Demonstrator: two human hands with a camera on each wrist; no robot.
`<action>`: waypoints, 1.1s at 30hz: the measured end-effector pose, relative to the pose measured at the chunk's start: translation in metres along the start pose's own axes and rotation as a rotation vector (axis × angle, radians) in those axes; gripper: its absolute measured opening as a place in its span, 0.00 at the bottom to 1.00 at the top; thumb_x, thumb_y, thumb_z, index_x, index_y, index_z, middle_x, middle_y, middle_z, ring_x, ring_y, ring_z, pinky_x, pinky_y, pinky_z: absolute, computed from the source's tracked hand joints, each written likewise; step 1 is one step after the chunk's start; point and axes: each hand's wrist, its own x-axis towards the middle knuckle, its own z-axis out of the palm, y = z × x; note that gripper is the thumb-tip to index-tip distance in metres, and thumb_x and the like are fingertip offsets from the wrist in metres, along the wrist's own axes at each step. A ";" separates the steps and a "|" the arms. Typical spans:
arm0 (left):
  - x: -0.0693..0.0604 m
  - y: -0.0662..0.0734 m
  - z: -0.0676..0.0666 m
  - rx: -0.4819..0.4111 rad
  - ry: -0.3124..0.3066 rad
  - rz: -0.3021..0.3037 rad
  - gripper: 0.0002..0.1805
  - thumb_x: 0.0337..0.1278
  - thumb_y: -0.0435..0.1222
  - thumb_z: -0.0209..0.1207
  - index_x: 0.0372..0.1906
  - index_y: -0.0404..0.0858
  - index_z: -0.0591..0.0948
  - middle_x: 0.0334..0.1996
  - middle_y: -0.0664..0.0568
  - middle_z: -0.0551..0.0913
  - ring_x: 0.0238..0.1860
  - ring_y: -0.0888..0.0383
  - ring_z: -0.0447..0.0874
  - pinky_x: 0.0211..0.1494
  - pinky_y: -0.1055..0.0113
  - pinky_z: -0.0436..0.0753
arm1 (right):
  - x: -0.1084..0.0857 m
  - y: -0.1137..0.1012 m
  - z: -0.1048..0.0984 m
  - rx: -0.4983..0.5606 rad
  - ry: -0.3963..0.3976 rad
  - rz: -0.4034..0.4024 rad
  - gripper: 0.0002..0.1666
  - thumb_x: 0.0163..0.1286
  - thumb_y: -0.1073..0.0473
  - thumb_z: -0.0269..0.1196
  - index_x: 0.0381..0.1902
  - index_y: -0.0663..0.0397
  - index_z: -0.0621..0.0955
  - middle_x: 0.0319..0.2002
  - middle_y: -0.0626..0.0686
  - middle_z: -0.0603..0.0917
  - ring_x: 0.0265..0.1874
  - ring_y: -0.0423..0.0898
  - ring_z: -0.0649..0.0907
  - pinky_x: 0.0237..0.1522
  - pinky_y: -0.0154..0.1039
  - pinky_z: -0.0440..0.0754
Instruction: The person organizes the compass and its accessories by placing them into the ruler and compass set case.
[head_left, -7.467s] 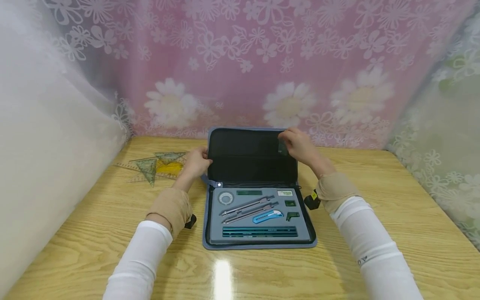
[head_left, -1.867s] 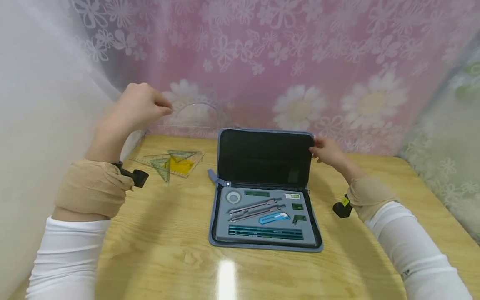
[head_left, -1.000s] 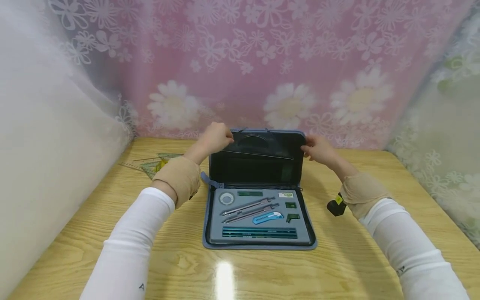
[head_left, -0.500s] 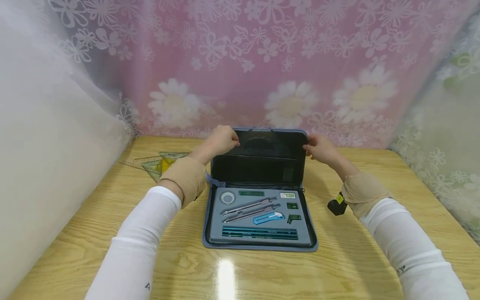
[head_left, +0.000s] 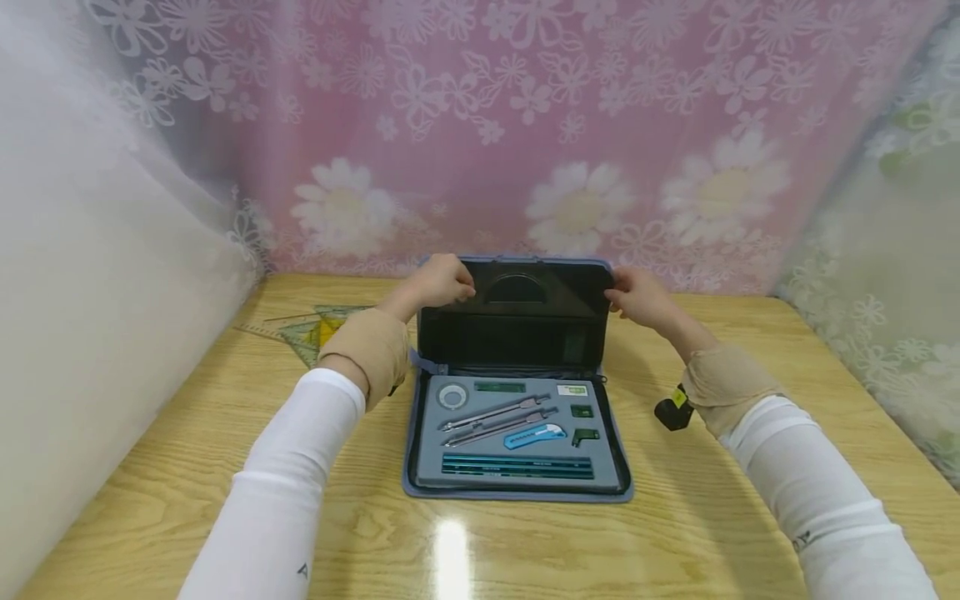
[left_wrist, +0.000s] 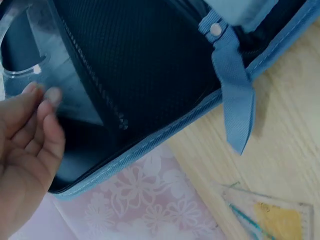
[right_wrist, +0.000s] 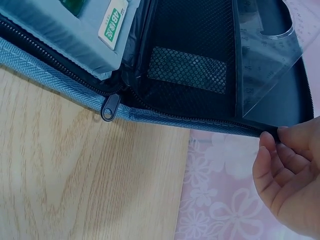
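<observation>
A blue zip case (head_left: 517, 495) lies unfolded, its black-lined lid raised at the back. My left hand (head_left: 442, 281) pinches a clear plastic protractor (left_wrist: 75, 95) by its left end, flat against the lid's upper part. In the right wrist view the protractor's (right_wrist: 260, 60) lower edge meets the top of the mesh pocket (right_wrist: 195, 30). My right hand (head_left: 637, 298) grips the lid's upper right edge between thumb and fingers. A small dark green piece (right_wrist: 187, 69) shows behind the mesh.
The grey tray (head_left: 480, 433) holds two compasses (head_left: 498, 412), a blue cutter (head_left: 535, 436), green pencils (head_left: 517, 467), an eraser (head_left: 572, 390) and small parts. Several set squares and rulers (head_left: 300, 333) lie on the table left of the case. A floral curtain (head_left: 480, 125) hangs behind.
Earlier my left hand held the protractor in the air left of the case. It has moved right, then slightly down, bringing the protractor over the lid. My right hand has moved from inside the lid to its edge.
</observation>
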 end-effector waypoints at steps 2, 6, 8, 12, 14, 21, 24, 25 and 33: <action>0.001 0.000 -0.001 -0.025 -0.045 -0.023 0.11 0.63 0.34 0.54 0.43 0.33 0.84 0.35 0.46 0.84 0.33 0.55 0.82 0.40 0.64 0.79 | 0.000 0.000 0.000 -0.005 -0.002 0.003 0.12 0.70 0.68 0.49 0.48 0.71 0.72 0.40 0.68 0.79 0.33 0.53 0.79 0.33 0.43 0.79; 0.001 0.003 -0.003 -0.054 -0.112 -0.063 0.12 0.64 0.34 0.54 0.45 0.33 0.83 0.34 0.46 0.83 0.31 0.55 0.82 0.38 0.66 0.79 | 0.000 0.002 0.000 -0.023 0.010 0.013 0.12 0.70 0.68 0.49 0.48 0.71 0.73 0.39 0.67 0.79 0.32 0.52 0.79 0.32 0.40 0.79; 0.001 0.003 -0.003 -0.058 -0.131 -0.065 0.11 0.64 0.34 0.53 0.45 0.34 0.82 0.33 0.46 0.83 0.31 0.55 0.81 0.38 0.66 0.79 | -0.001 0.002 0.000 -0.030 0.016 0.016 0.12 0.70 0.68 0.49 0.47 0.71 0.73 0.38 0.67 0.79 0.31 0.52 0.79 0.31 0.39 0.78; 0.001 -0.001 -0.004 -0.072 -0.152 -0.042 0.11 0.65 0.35 0.53 0.43 0.34 0.83 0.32 0.47 0.82 0.30 0.56 0.79 0.37 0.66 0.79 | -0.001 0.002 0.001 -0.025 0.017 0.015 0.11 0.70 0.68 0.49 0.47 0.70 0.73 0.37 0.66 0.79 0.31 0.52 0.79 0.30 0.38 0.79; -0.001 -0.003 -0.005 -0.084 -0.169 -0.038 0.11 0.64 0.34 0.53 0.43 0.34 0.83 0.32 0.47 0.82 0.29 0.56 0.79 0.36 0.66 0.78 | -0.001 0.002 0.002 -0.017 0.012 0.012 0.12 0.70 0.68 0.49 0.48 0.70 0.73 0.38 0.66 0.80 0.32 0.54 0.79 0.31 0.40 0.79; -0.003 0.002 -0.009 -0.016 -0.279 -0.027 0.11 0.64 0.32 0.53 0.46 0.34 0.82 0.35 0.46 0.82 0.30 0.55 0.81 0.35 0.66 0.80 | 0.003 -0.002 0.006 -0.026 -0.029 -0.015 0.15 0.71 0.67 0.49 0.52 0.71 0.71 0.43 0.69 0.78 0.34 0.56 0.79 0.37 0.49 0.79; -0.001 0.005 -0.004 0.028 -0.294 -0.015 0.11 0.63 0.32 0.54 0.45 0.34 0.83 0.36 0.45 0.83 0.29 0.55 0.82 0.33 0.67 0.80 | 0.004 -0.003 0.006 -0.042 -0.024 -0.021 0.14 0.70 0.67 0.49 0.50 0.72 0.72 0.40 0.68 0.79 0.32 0.54 0.80 0.34 0.46 0.80; -0.001 0.006 -0.002 0.041 -0.289 -0.018 0.11 0.63 0.33 0.54 0.45 0.34 0.83 0.36 0.45 0.83 0.28 0.55 0.82 0.33 0.67 0.81 | 0.004 -0.002 0.006 -0.044 -0.023 -0.023 0.14 0.70 0.68 0.49 0.49 0.72 0.72 0.39 0.68 0.80 0.32 0.54 0.80 0.34 0.46 0.80; -0.005 0.013 0.015 0.234 -0.184 -0.061 0.07 0.59 0.37 0.59 0.33 0.37 0.84 0.31 0.50 0.82 0.32 0.55 0.79 0.38 0.64 0.77 | 0.003 -0.002 0.006 -0.053 -0.026 -0.025 0.13 0.70 0.67 0.50 0.48 0.72 0.72 0.38 0.68 0.80 0.32 0.54 0.80 0.32 0.45 0.79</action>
